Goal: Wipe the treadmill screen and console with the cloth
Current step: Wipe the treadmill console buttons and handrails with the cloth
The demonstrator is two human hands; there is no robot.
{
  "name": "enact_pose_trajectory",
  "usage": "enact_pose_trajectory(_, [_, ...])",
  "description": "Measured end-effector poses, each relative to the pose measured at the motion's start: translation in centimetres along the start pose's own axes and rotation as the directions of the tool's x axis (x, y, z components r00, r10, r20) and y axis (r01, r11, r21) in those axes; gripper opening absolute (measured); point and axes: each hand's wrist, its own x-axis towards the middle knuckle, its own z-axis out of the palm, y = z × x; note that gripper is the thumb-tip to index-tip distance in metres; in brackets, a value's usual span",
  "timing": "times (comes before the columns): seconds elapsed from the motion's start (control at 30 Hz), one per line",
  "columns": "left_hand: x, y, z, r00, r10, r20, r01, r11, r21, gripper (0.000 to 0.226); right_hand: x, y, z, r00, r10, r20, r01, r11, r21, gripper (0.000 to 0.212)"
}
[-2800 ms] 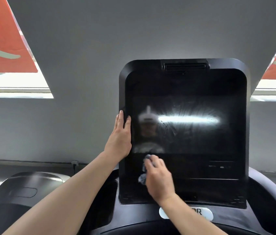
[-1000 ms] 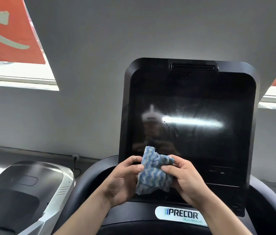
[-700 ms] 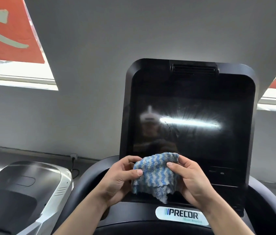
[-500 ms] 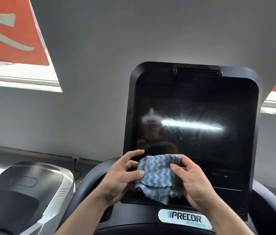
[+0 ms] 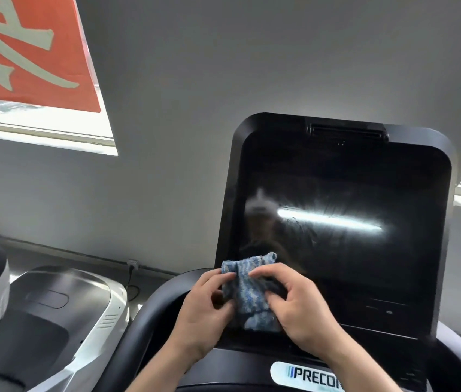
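Grey wall (image 5: 223,80) fills the frame, with an orange banner (image 5: 25,49) over a window (image 5: 54,123) at upper left and a white machine (image 5: 62,315) at lower left. The dark treadmill screen (image 5: 351,264) stands at centre right above the console (image 5: 308,374). The blue cloth (image 5: 247,292), spread wider half a second ago, is now bunched, pinched between left hand (image 5: 204,315) and right hand (image 5: 300,312) before the screen's lower left corner

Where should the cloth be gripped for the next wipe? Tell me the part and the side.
Probably the bunched middle of the cloth, taken from the near side, toward the person. Both hands, left hand and right hand, already pinch it there, with its far face toward the screen.
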Motion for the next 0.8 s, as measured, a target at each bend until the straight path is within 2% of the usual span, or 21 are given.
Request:
enact_pose_trajectory(0.07, [-0.6,-0.5,0.4,0.986,0.018,-0.167,0.000,0.994,0.108,0.039,1.4,-0.6,1.2,0.994,-0.085,0.068,0.090,0.992,-0.084,0.045])
enact_pose_trajectory(0.13, [-0.8,-1.5,0.7,0.944,0.014,-0.329,0.050,0.982,0.183,0.033,3.7,-0.8,2.5,0.967,-0.168,0.189,0.208,0.954,-0.218,0.041])
enact_pose_trajectory(0.2, [-0.4,-3.0,1.2,0.920,-0.056,-0.389,0.142,0.971,0.195,0.034,6.3,-0.5,4.0,0.922,-0.210,0.325,0.337,0.848,-0.408,0.040])
enact_pose_trajectory(0.23, [-0.1,-3.6,1.4,0.915,-0.096,-0.391,0.190,0.959,0.210,0.036,7.5,-0.3,4.7,0.903,-0.191,0.386,0.385,0.761,-0.523,0.042])
enact_pose_trajectory(0.3, [0.7,-4.7,2.1,0.921,-0.101,-0.375,0.233,0.917,0.325,0.040,9.4,0.0,5.8,0.893,-0.176,0.413,0.443,0.496,-0.747,0.045])
enact_pose_trajectory(0.37, [1.4,-5.5,2.9,0.948,-0.037,-0.316,0.163,0.908,0.385,0.041,9.8,0.0,6.3,0.888,-0.200,0.414,0.452,0.223,-0.864,0.044])
enact_pose_trajectory(0.43, [2.0,-5.7,3.1,0.970,-0.029,-0.241,0.110,0.938,0.329,0.037,9.3,0.9,6.9,0.835,-0.169,0.523,0.536,0.042,-0.843,0.056])
enact_pose_trajectory(0.53, [2.6,-6.3,2.7,0.961,-0.033,-0.273,0.111,0.955,0.273,0.038,9.3,3.1,6.9,0.726,-0.054,0.685,0.679,-0.103,-0.727,0.059])
enact_pose_trajectory(0.67, [2.4,-7.3,2.3,0.957,-0.129,-0.259,0.170,0.975,0.142,0.053,10.9,4.3,6.2,0.677,0.050,0.734,0.727,-0.200,-0.657,0.056])
enact_pose_trajectory(0.8, [2.7,-7.2,2.8,0.970,-0.085,-0.226,0.122,0.980,0.155,0.058,12.7,3.9,5.1,0.629,0.004,0.777,0.758,-0.223,-0.613,0.060])
